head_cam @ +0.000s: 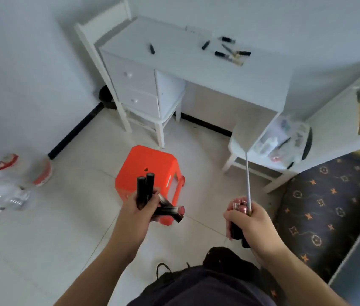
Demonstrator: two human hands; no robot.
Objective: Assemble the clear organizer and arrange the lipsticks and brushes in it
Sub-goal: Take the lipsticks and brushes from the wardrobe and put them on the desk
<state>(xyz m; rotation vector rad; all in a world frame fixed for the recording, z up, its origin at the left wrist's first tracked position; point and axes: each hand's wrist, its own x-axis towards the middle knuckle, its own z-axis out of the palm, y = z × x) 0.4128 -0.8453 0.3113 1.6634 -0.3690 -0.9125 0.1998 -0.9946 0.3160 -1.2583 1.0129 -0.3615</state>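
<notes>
— Lipsticks: we see several dark tubes bunched in our left hand, fingers clamped round them, above the orange stool.

— Our right hand grips more tubes and a thin silver brush handle; its head blurs out. No writing is legible. More pieces lie on the white desk.

Left hand gripping black lipsticks, right hand clutching silver-handled brush, orange stool below
</notes>
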